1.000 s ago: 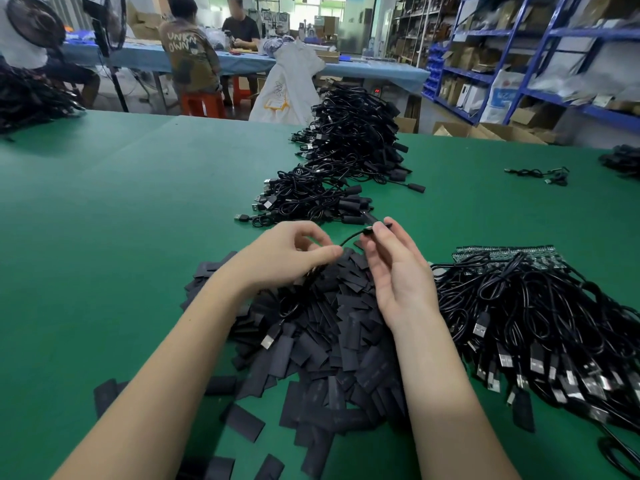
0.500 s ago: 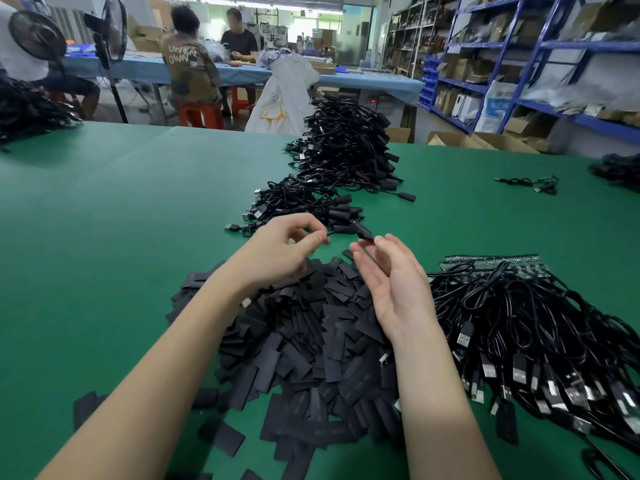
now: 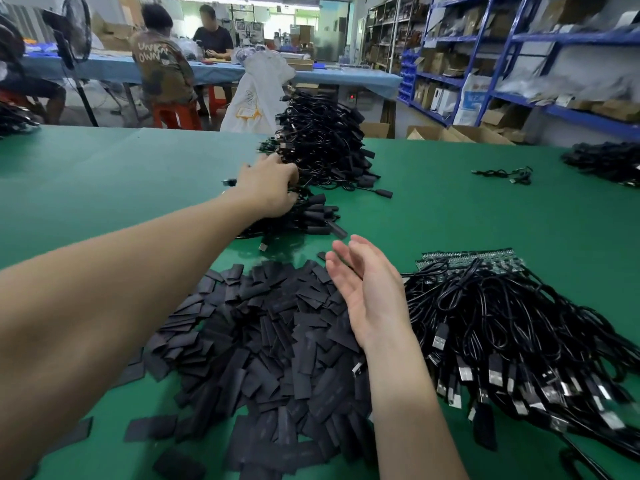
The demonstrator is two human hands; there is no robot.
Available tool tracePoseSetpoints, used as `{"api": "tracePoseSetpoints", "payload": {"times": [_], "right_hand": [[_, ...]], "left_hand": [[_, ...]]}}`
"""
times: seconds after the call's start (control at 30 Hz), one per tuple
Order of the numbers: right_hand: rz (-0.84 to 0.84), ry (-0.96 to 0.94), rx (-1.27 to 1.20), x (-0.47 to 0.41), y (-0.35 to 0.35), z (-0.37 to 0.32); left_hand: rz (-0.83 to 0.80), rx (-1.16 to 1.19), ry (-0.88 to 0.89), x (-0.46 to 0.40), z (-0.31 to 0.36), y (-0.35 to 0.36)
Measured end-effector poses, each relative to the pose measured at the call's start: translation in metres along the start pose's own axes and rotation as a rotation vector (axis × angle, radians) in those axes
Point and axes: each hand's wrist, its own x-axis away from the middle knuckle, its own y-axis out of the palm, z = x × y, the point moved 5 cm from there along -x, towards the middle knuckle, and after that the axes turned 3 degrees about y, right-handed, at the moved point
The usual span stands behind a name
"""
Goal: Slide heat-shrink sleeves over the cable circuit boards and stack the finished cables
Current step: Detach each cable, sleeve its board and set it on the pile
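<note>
A heap of flat black heat-shrink sleeves (image 3: 263, 341) lies on the green table (image 3: 104, 188) in front of me. To its right is a pile of black cables (image 3: 519, 341) with USB plugs and bare green circuit boards (image 3: 467, 259). Farther back, the stack of sleeved cables (image 3: 322, 140) runs away from me. My left hand (image 3: 268, 187) reaches forward and rests on the near end of that stack, its fingertips hidden among the cables. My right hand (image 3: 367, 289) hovers above the sleeve heap with its fingers straight, palm facing left, holding nothing.
A loose cable (image 3: 502, 174) and another black cable pile (image 3: 606, 161) lie at the far right of the table. A white bag (image 3: 256, 95) hangs beyond the far edge. People sit at a blue table behind, and blue shelves line the right wall.
My left hand has carried the sleeved cable forward from over the sleeve heap to the finished stack. My right hand let go of the cable and opened.
</note>
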Motion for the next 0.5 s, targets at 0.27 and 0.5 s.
{"api": "tracePoseSetpoints", "payload": {"times": [0.27,0.5], "right_hand": [[0.026,-0.12,0.469,0.004,0.01,0.002],[-0.026,-0.461,1.515,0.019,0.031,-0.01]], "left_hand": [[0.147,0.197,0.156,0.015,0.051,-0.003],[-0.719,0.789,0.279,0.032,0.189,0.008]]}}
